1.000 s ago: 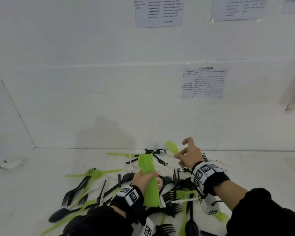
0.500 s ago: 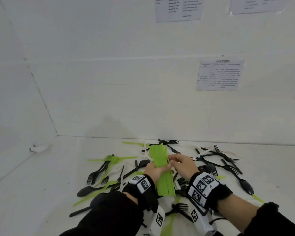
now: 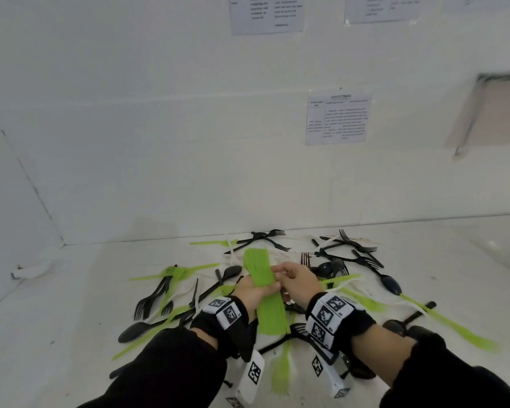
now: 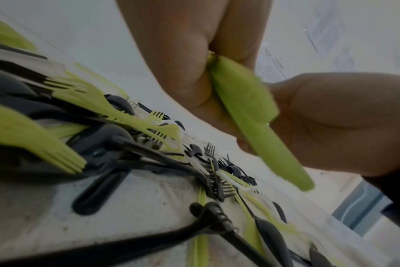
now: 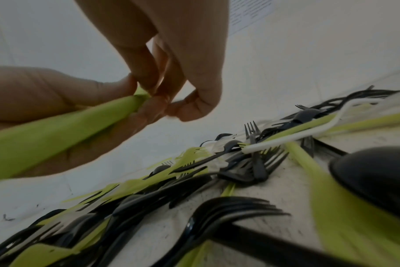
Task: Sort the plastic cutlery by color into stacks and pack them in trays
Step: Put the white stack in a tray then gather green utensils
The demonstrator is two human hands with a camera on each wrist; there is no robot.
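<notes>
A stack of green cutlery (image 3: pixel 258 262) is held upright over the pile, and my left hand (image 3: pixel 255 290) grips it round its middle. My right hand (image 3: pixel 296 282) is beside it, its curled fingertips pinching the stack's right edge. In the left wrist view the green stack (image 4: pixel 251 112) runs between my left hand (image 4: pixel 176 54) and my right hand (image 4: pixel 331 117). The right wrist view shows my right hand's fingers (image 5: pixel 146 72) on the end of the stack (image 5: pixel 57 130). Loose green, black and white cutlery lies beneath on the white table (image 3: pixel 71 334).
Black forks (image 3: pixel 150 301) and green pieces lie to the left. On the right are a black spoon (image 3: pixel 390 284) and a green knife (image 3: pixel 451 325). A green fork (image 3: pixel 280 375) lies between my wrists. A white wall with paper sheets (image 3: pixel 336 119) stands behind.
My right hand carried a green spoon from the upper right down to the stack in my left hand. Its fingers now pinch the stack's edge.
</notes>
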